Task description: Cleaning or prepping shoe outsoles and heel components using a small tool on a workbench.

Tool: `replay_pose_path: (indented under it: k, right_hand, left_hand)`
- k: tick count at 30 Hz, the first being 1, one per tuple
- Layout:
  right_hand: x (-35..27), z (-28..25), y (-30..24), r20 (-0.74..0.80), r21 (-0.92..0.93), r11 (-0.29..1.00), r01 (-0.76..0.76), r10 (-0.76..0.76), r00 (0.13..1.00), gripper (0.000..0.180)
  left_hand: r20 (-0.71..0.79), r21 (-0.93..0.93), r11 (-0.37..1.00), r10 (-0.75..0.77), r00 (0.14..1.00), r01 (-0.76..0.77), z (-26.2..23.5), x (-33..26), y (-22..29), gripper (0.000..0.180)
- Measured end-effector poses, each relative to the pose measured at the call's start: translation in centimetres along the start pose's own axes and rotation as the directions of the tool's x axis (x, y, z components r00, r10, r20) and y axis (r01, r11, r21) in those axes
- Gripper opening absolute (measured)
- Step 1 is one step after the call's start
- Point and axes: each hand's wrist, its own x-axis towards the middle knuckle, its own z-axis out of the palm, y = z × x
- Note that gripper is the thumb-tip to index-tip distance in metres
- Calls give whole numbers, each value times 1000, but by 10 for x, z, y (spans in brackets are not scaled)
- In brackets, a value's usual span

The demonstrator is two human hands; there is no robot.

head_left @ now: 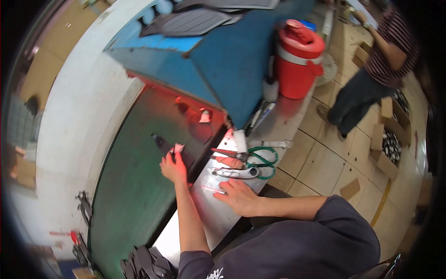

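Observation:
My left hand [173, 168] reaches over a dark green conveyor belt [130, 176], fingers closed round a small dark piece [177, 149] with a pale, red-lit top. Its exact kind is not clear. Dark flat parts [160, 141] lie on the belt just beyond that hand, and a pale-topped part [205, 116] sits further in under the red glow. My right hand [239, 199] rests on the metal ledge [223, 211] with fingers stretched out. Close to its fingertips are a silver-handled cutter [234, 172], green-handled scissors [265, 162] and an orange-wrapped tool [229, 162].
A blue metal hood [223, 56] covers the belt's far end, with dark sheets [190, 22] on top. Beyond it stands a red drink jug [299, 58]. Dark parts [147, 264] are piled near me. At right, another person [376, 69] stands by cardboard boxes [390, 125].

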Motion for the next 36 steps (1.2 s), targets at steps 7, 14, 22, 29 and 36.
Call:
replay_pose_path:
  k: [7,14,22,29,36]
  right_hand:
    - [-9,5,-1,56,-32,998,56,-54,997,34]
    - [-10,-7,-7,-188,331,908,255,-201,961,28]
    - [17,-28,-54,98,986,-135,-100,-20,995,31]
    - [19,-45,-77,237,971,-78,-226,193,952,32]
    - [5,-41,-96,145,932,322,-164,80,986,36]
  left_hand:
    - [-275,-317,947,-48,960,-43,-4,13,3,26]
    - [38,-953,250,-458,888,169,-105,1,19,26]
    - [400,-917,-51,-70,914,397,-206,-146,39,39]
    - [460,-888,-22,-61,886,460,-220,-190,33,22]
    - [512,-853,-212,-163,843,477,-250,-203,5,25]
